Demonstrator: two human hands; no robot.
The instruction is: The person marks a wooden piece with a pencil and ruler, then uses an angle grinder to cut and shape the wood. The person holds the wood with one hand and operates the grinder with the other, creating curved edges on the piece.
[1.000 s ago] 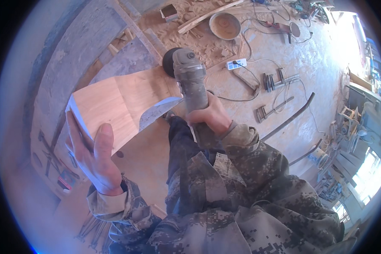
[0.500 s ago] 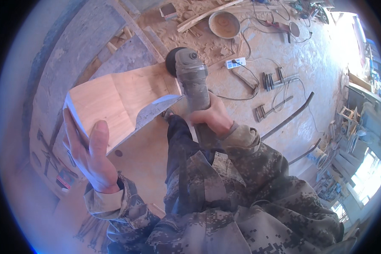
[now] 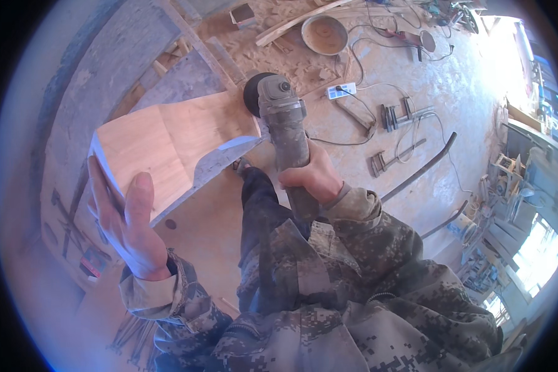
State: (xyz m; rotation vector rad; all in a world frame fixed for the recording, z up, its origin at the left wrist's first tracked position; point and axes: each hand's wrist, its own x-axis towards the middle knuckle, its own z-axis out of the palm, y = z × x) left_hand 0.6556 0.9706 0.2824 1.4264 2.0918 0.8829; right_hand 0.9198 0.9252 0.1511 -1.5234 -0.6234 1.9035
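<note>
A pale block of shaped wood [image 3: 146, 139], broad at its near end and narrower toward the far right, lies in front of me over the grey work surface. My left hand [image 3: 127, 229] grips its near left corner, thumb on the top face and fingers along the side. In my right hand [image 3: 316, 177] is a dusty grey angle grinder [image 3: 285, 121], fingers wrapped round its body. The grinder's dark disc [image 3: 252, 94] stands at the wood's far right end; whether it touches, I cannot tell.
Sawdust covers the floor ahead, around a round metal basin [image 3: 324, 35] and wooden strips. A white power strip [image 3: 341, 91] with cords lies right of the grinder. Beyond it are metal clamps [image 3: 406, 116], a long dark bar [image 3: 425, 166] and another grinder [image 3: 415, 40].
The grinder has shifted slightly right relative to the wood, so its disc covers less of the far end. My left hand keeps its hold, and the whole view has drifted a little.
</note>
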